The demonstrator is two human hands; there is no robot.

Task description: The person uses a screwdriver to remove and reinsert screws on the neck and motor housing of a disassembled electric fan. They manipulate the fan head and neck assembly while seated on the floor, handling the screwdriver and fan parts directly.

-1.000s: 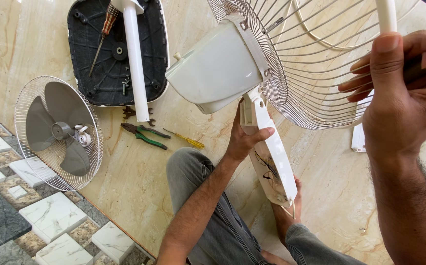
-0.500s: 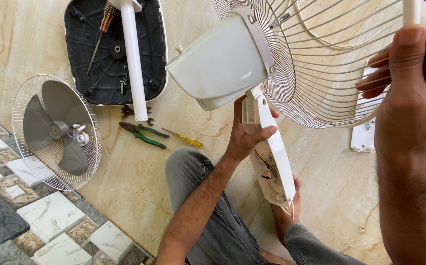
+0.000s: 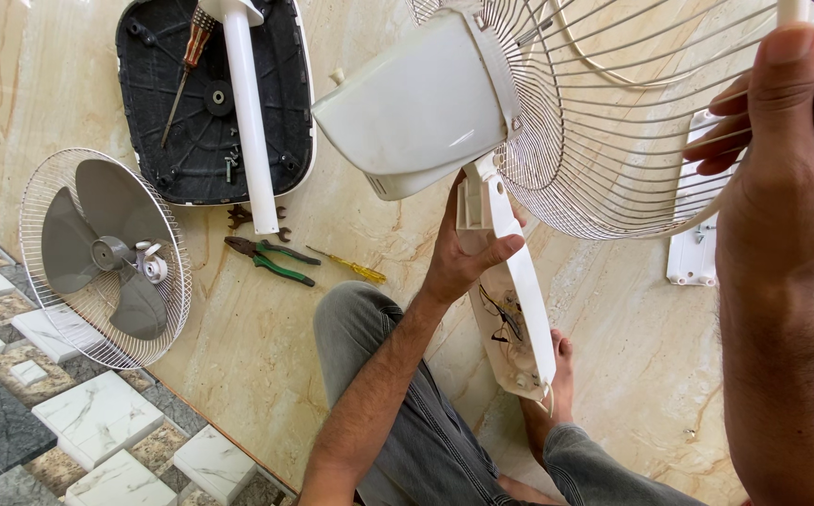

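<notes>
I hold a partly dismantled white pedestal fan head over my lap. My left hand [image 3: 463, 253] is wrapped around the fan's white neck, just below the motor housing [image 3: 407, 103]. Below that grip the control housing [image 3: 519, 328] hangs open, with dark wires showing inside. My right hand [image 3: 782, 178] grips the rim of the wire rear grille [image 3: 613, 141], fingers hooked through the wires and thumb up along a white bar. My grey trousers [image 3: 398, 403] and one bare foot lie under the fan.
On the marble floor to the left lie a black fan base [image 3: 173, 150] with a white pole [image 3: 250, 122] and a screwdriver [image 3: 187, 66], a front grille holding a grey blade [image 3: 98, 258], green-handled pliers [image 3: 266, 258] and a yellow screwdriver [image 3: 351, 267]. A white cover piece [image 3: 693, 253] lies at the right.
The fan head and my right hand have drifted slightly to the right in view. Both grips are unchanged, and the things on the floor have not moved.
</notes>
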